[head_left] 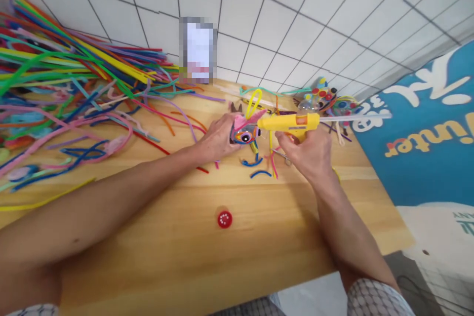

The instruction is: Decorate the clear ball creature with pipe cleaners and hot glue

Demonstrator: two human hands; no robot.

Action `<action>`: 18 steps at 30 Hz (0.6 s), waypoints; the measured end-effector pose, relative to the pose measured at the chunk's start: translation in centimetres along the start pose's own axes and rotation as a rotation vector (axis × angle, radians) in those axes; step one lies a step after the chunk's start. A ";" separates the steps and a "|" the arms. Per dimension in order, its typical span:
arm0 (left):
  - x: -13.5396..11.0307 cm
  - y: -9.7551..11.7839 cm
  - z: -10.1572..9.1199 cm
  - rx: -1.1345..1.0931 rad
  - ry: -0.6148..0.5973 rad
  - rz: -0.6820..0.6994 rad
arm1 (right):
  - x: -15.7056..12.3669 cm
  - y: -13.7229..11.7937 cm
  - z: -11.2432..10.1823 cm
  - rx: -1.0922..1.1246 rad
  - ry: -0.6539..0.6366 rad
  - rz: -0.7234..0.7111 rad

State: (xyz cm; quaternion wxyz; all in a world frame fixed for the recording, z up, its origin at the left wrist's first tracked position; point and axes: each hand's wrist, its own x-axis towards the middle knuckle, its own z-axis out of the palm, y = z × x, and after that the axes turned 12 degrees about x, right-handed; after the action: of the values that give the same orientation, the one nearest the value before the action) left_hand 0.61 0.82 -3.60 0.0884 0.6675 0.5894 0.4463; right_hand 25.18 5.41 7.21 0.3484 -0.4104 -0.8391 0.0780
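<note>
My left hand is closed around a small craft figure with a big ringed eye, a pink pipe-cleaner fin on top and a clear body. In my right hand is a yellow hot glue gun, with a long clear glue stick out of its back. The gun's nozzle points left, close by the figure's right side; whether they touch I cannot tell. A yellow pipe-cleaner loop rises just behind the figure. Below it lie short blue pipe-cleaner pieces. Scissors lie partly hidden by my right hand.
Piles of coloured pipe cleaners cover the left side. A phone-like screen, blurred, leans against the tiled wall. A red bottle cap lies near the front. Decorated plastic crafts stand at the back right, near a blue printed board.
</note>
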 end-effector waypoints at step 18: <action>0.0 0.3 -0.6 0.129 -0.060 0.109 | -0.8 0.8 2.1 -0.215 0.012 -0.140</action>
State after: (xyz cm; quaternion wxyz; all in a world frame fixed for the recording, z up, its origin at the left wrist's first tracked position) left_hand 0.40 0.50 -3.12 0.0385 0.7160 0.5768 0.3913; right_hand 24.64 5.67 4.89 0.3121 -0.3863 -0.8671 -0.0395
